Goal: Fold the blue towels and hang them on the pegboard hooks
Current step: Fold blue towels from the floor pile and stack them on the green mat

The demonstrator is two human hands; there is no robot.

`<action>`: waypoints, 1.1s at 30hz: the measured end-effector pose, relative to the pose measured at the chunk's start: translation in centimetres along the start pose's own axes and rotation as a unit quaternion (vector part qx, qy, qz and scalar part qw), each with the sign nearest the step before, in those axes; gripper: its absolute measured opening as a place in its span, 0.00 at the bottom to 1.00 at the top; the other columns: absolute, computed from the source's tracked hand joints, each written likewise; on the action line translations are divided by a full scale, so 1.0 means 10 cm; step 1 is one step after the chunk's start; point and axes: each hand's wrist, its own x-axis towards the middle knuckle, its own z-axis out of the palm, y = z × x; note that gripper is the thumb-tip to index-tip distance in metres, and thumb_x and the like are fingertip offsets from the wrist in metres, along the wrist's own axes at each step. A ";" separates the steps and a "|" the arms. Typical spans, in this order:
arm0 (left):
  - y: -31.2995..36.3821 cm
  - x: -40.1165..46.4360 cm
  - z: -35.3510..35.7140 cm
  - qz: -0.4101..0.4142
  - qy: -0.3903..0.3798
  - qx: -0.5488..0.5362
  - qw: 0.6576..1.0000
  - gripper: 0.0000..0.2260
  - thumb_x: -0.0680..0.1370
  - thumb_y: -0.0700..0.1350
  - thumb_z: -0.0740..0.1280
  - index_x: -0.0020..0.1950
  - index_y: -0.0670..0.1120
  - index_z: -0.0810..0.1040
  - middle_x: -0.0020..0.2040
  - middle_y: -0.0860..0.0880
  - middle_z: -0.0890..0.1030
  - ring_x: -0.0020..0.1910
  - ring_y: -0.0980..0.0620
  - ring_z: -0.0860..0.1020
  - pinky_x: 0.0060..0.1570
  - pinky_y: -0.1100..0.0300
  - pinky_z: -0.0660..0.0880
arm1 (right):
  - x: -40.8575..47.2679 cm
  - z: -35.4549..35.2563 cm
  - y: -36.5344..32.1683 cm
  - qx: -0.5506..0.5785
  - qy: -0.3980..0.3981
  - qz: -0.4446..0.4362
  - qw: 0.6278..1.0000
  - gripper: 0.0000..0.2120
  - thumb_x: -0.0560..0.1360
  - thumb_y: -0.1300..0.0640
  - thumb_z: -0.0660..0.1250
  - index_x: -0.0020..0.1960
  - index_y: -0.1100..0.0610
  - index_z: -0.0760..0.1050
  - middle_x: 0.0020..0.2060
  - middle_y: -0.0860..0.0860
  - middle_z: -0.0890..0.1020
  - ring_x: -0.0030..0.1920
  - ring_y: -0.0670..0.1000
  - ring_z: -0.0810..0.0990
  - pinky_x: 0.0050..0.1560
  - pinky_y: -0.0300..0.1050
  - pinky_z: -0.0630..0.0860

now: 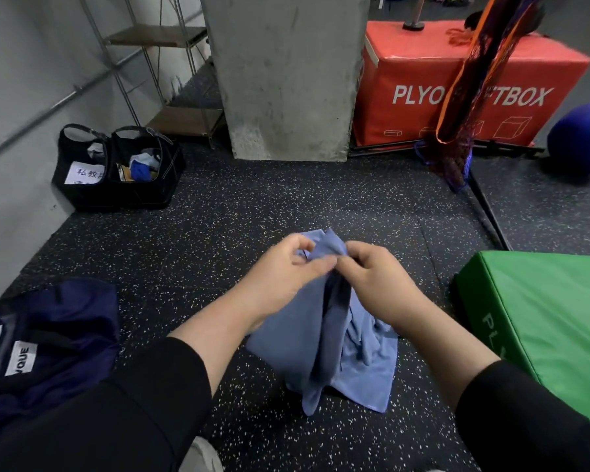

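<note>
A light blue towel [324, 338] hangs bunched in front of me over the speckled black floor, held up by both hands. My left hand [283, 277] pinches its top edge between thumb and fingers. My right hand [378, 281] grips the same upper edge just to the right, so the two hands nearly touch. The towel's lower part drapes in folds below my wrists. No pegboard or hooks are in view.
A dark navy bag [48, 349] lies at lower left. Two black baskets [116, 168] with cloths stand by the left wall. A concrete pillar [286, 76], a red plyo box [467, 86], a green plyo box [545, 321] and a blue ball [583, 134] ring the floor.
</note>
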 end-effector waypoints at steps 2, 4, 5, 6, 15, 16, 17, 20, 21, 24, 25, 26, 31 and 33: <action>-0.16 -0.02 -0.02 -0.066 -0.069 0.084 0.992 0.20 0.72 0.55 0.76 0.57 0.46 0.79 0.50 0.47 0.86 0.50 0.52 0.84 0.53 0.48 0.79 | 0.03 -0.04 0.00 0.062 0.039 0.027 0.997 0.13 0.81 0.54 0.63 0.43 0.63 0.72 0.33 0.49 0.69 0.35 0.47 0.66 0.38 0.48 0.64; -0.31 -0.03 -0.01 -0.093 -0.096 0.231 0.964 0.25 0.67 0.63 0.73 0.51 0.44 0.80 0.46 0.44 0.85 0.44 0.51 0.82 0.50 0.44 0.78 | 0.04 -0.08 0.00 0.088 0.048 0.049 0.994 0.12 0.79 0.53 0.62 0.44 0.62 0.71 0.34 0.50 0.70 0.36 0.48 0.67 0.39 0.48 0.64; -0.36 0.00 -0.01 -0.092 -0.084 0.268 0.955 0.23 0.70 0.62 0.72 0.47 0.42 0.79 0.40 0.45 0.81 0.39 0.51 0.77 0.43 0.47 0.77 | 0.05 -0.09 0.01 0.086 0.046 0.056 0.994 0.11 0.77 0.54 0.62 0.45 0.62 0.71 0.34 0.51 0.71 0.37 0.49 0.67 0.40 0.49 0.65; -0.35 0.00 0.01 -0.084 -0.057 0.274 0.956 0.18 0.74 0.58 0.72 0.43 0.42 0.77 0.36 0.46 0.77 0.35 0.52 0.72 0.37 0.51 0.71 | 0.05 -0.10 0.03 0.076 0.046 0.059 0.994 0.10 0.75 0.54 0.61 0.44 0.62 0.70 0.35 0.51 0.70 0.37 0.49 0.67 0.40 0.49 0.65; -0.12 0.01 0.02 0.010 -0.005 0.088 0.996 0.10 0.77 0.54 0.73 0.57 0.54 0.81 0.55 0.53 0.85 0.55 0.63 0.80 0.60 0.64 0.74 | 0.02 -0.14 0.08 0.026 0.002 0.004 1.000 0.18 0.82 0.50 0.64 0.43 0.65 0.72 0.34 0.50 0.71 0.36 0.47 0.67 0.37 0.49 0.65; -0.10 0.01 0.05 0.019 -0.005 0.087 0.996 0.15 0.76 0.57 0.72 0.60 0.54 0.81 0.56 0.54 0.85 0.58 0.61 0.80 0.62 0.61 0.74 | 0.03 -0.13 0.07 0.013 -0.008 0.001 1.000 0.19 0.82 0.49 0.64 0.44 0.65 0.72 0.34 0.50 0.71 0.36 0.47 0.67 0.37 0.50 0.67; -0.10 0.02 0.08 0.028 0.002 0.088 0.996 0.17 0.76 0.59 0.71 0.61 0.53 0.81 0.56 0.53 0.85 0.59 0.58 0.81 0.62 0.58 0.76 | 0.05 -0.12 0.07 -0.008 -0.014 -0.003 1.000 0.19 0.80 0.48 0.65 0.44 0.64 0.72 0.33 0.50 0.72 0.35 0.47 0.67 0.37 0.51 0.68; -0.05 0.02 0.12 0.052 0.032 0.095 0.994 0.10 0.81 0.52 0.68 0.55 0.50 0.85 0.47 0.47 0.86 0.45 0.48 0.83 0.49 0.50 0.77 | 0.04 -0.08 0.05 -0.013 -0.007 0.006 1.000 0.13 0.77 0.51 0.71 0.41 0.59 0.74 0.31 0.46 0.74 0.33 0.45 0.68 0.36 0.48 0.66; -0.03 0.02 0.13 0.060 0.046 0.093 0.993 0.09 0.81 0.51 0.68 0.52 0.49 0.85 0.41 0.45 0.84 0.37 0.49 0.78 0.42 0.51 0.74 | 0.04 -0.06 0.04 0.005 -0.002 0.009 1.000 0.12 0.76 0.52 0.72 0.40 0.56 0.74 0.30 0.46 0.75 0.33 0.45 0.68 0.36 0.47 0.65; 0.04 0.02 0.14 0.087 0.143 0.138 0.976 0.14 0.82 0.49 0.67 0.42 0.41 0.81 0.30 0.51 0.71 0.30 0.55 0.65 0.34 0.56 0.64 | 0.03 -0.06 0.02 0.000 0.008 0.020 1.000 0.12 0.75 0.54 0.74 0.40 0.54 0.72 0.30 0.46 0.77 0.31 0.45 0.70 0.34 0.45 0.67; 0.07 0.02 0.12 0.104 0.172 0.145 0.969 0.16 0.82 0.49 0.66 0.41 0.39 0.78 0.29 0.51 0.69 0.30 0.55 0.64 0.33 0.56 0.63 | 0.03 -0.06 0.03 -0.034 0.020 0.024 0.999 0.10 0.74 0.55 0.73 0.41 0.54 0.73 0.31 0.46 0.78 0.32 0.46 0.71 0.35 0.45 0.68; 0.11 0.02 0.10 0.121 0.193 0.135 0.964 0.17 0.83 0.49 0.65 0.41 0.37 0.76 0.30 0.50 0.69 0.30 0.55 0.64 0.33 0.56 0.63 | 0.04 -0.07 0.05 -0.076 0.034 0.030 0.996 0.08 0.74 0.57 0.72 0.42 0.54 0.73 0.32 0.46 0.78 0.33 0.46 0.72 0.36 0.45 0.69; 0.29 0.03 -0.14 0.179 0.329 0.004 0.927 0.15 0.83 0.52 0.63 0.38 0.49 0.74 0.33 0.51 0.69 0.34 0.53 0.64 0.35 0.54 0.62 | 0.01 -0.12 0.09 -0.151 0.079 0.075 0.983 0.04 0.73 0.59 0.68 0.45 0.53 0.75 0.36 0.46 0.78 0.39 0.51 0.77 0.41 0.46 0.72; 0.31 0.03 -0.26 0.183 0.358 -0.014 0.915 0.15 0.83 0.53 0.63 0.37 0.50 0.72 0.32 0.52 0.67 0.35 0.53 0.63 0.35 0.54 0.61 | 0.03 -0.13 0.11 -0.175 0.105 0.086 0.975 0.02 0.73 0.60 0.66 0.43 0.54 0.75 0.35 0.49 0.78 0.39 0.54 0.75 0.38 0.47 0.71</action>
